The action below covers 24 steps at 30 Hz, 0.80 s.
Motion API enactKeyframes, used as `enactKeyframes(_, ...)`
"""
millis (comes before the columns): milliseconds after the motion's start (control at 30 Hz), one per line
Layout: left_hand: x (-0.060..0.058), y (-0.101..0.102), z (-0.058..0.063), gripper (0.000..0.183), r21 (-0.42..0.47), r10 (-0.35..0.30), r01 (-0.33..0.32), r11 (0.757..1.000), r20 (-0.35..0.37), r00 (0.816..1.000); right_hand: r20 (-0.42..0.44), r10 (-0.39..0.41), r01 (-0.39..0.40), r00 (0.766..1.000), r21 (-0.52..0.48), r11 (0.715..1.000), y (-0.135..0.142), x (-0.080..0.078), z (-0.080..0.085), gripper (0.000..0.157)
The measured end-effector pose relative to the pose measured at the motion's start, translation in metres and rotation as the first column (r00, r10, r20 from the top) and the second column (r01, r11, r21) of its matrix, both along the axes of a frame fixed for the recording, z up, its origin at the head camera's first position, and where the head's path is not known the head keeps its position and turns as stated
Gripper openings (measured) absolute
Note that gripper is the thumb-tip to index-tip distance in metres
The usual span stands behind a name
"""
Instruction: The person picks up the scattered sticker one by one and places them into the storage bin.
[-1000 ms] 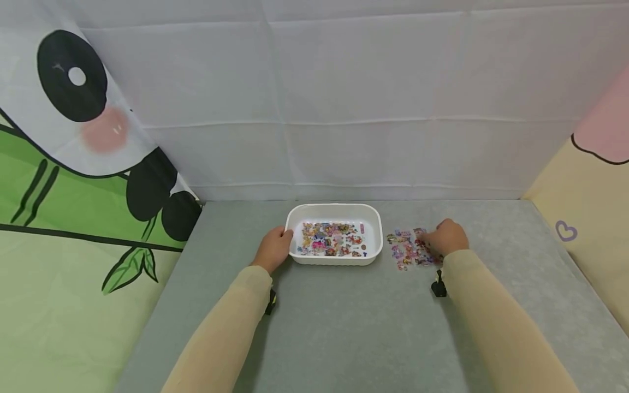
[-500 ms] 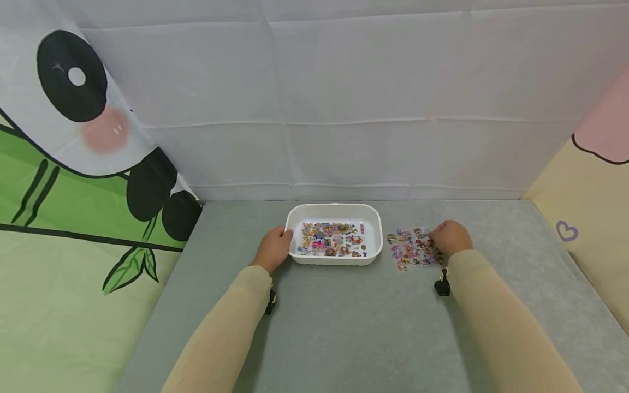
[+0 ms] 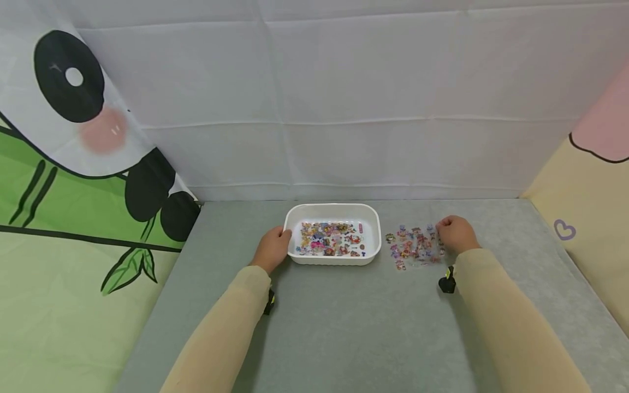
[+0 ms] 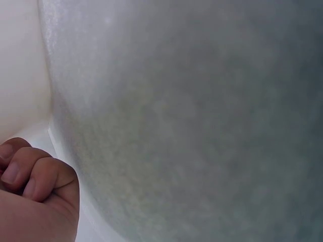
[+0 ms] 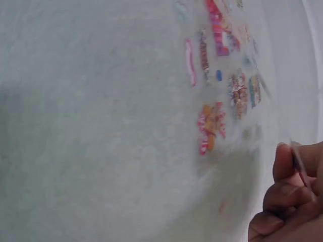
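Observation:
In the head view, a white tray [image 3: 332, 261] stands on the grey table, with colourful cartoon stickers [image 3: 328, 241] on its floor. My left hand [image 3: 272, 249] grips the tray's left rim, thumb over the edge. In the left wrist view its fingers [image 4: 43, 174] are curled. To the right of the tray is a clear sticker sheet [image 3: 414, 246] printed with small figures. My right hand [image 3: 458, 234] pinches this sheet at its right edge. The right wrist view shows the thin film upright between thumb and forefinger, the other fingers [image 5: 282, 196] curled below.
A white cloth wall [image 3: 363, 109] rises behind the grey table [image 3: 354, 327]. Printed cartoon cloths hang at the left [image 3: 83, 207] and right [image 3: 580, 218] sides. Black camera mounts sit under both wrists.
My right hand has drawn back to the right, from over the sticker sheet to its right edge, uncovering more of the print. My left hand and the tray hold still.

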<state>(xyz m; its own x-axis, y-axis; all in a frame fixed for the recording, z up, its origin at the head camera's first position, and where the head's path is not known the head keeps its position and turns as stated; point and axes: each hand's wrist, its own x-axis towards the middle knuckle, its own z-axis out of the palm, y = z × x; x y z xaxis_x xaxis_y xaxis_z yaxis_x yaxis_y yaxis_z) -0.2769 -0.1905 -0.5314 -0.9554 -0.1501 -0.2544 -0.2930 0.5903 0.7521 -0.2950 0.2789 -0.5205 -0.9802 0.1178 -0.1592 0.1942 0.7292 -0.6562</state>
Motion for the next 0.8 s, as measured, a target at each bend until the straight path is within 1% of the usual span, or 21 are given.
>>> enactKeyframes(100, 0.0, -0.001, 0.0, 0.043, 0.004, 0.0, 0.0, 1.0, 0.001, 1.0, -0.007, 0.0, 0.0, 1.0, -0.03, 1.0, -0.003, 0.002, 0.006, 0.031)
enactKeyframes(233, 0.0, 0.0, 0.0, 0.043, 0.0, 0.004, -0.004, 1.0, 0.004, 1.0, 0.005, -0.005, 0.006, 1.0, -0.068, 0.998, -0.004, 0.004, 0.01, 0.035)
enactKeyframes(500, 0.001, 0.001, 0.003, 0.045, 0.004, 0.013, -0.013, 1.0, 0.015, 1.0, 0.021, -0.055, 0.057, 0.998, -0.113, 0.992, -0.01, 0.001, 0.022, 0.041)
enactKeyframes(633, 0.001, 0.001, 0.004, 0.045, 0.012, 0.012, -0.012, 1.0, 0.024, 1.0, 0.047, -0.09, 0.097, 0.995, -0.174, 0.98, -0.012, -0.002, 0.028, 0.044)
enactKeyframes(800, 0.001, 0.0, 0.003, 0.044, 0.003, 0.005, -0.005, 1.0, 0.029, 1.0, 0.063, -0.104, 0.116, 0.993, -0.224, 0.968, -0.014, -0.006, 0.035, 0.046)
